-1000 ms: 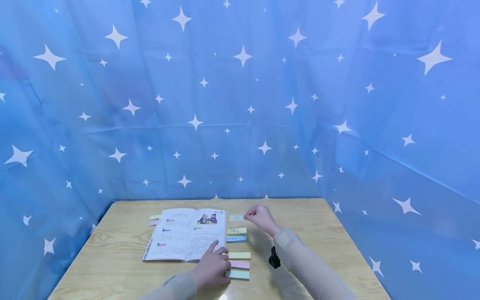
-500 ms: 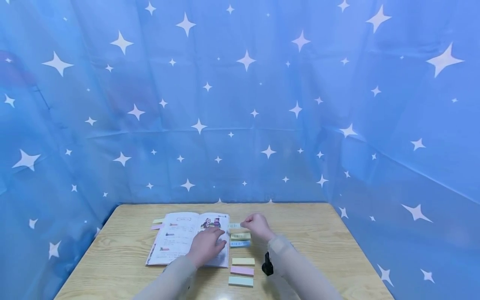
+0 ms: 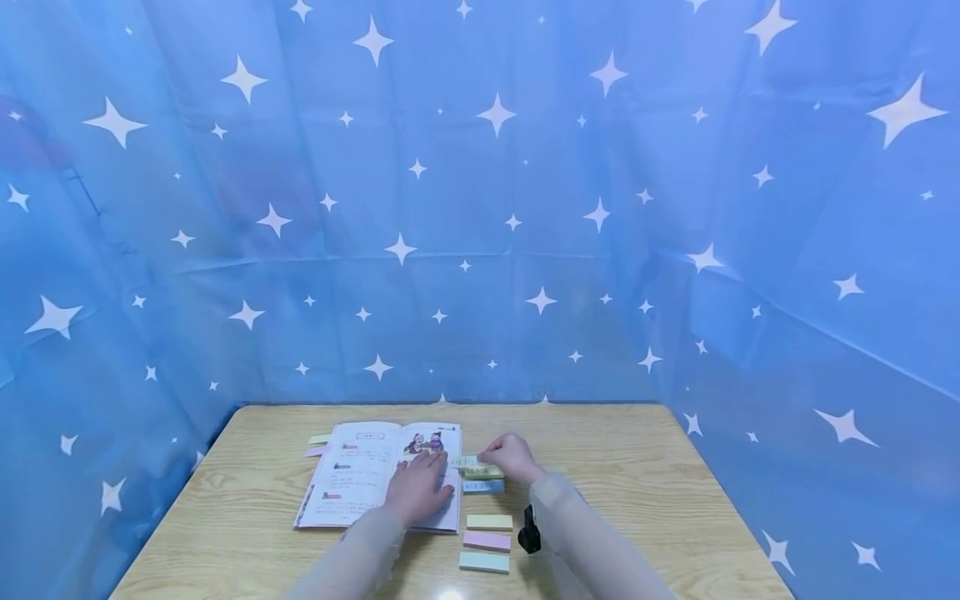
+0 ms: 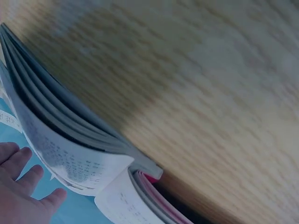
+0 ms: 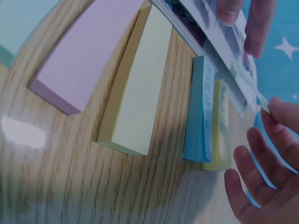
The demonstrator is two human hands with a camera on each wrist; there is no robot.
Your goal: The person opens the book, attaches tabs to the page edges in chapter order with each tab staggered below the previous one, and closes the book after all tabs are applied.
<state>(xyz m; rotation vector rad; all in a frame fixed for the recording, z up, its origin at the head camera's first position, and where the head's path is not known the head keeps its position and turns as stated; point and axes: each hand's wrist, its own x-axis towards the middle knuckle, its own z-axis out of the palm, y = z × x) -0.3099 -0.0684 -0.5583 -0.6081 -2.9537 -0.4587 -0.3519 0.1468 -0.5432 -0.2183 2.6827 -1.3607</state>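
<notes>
Fingers of the right hand pinch the outer end of a pale green sticky flag, which lies leftward of them, its long axis crossing the right edge of the open book, where the left hand rests, fingers spread.

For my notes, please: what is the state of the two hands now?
Left hand: open, over the book.
Right hand: closed, pinching a pale tab.
</notes>
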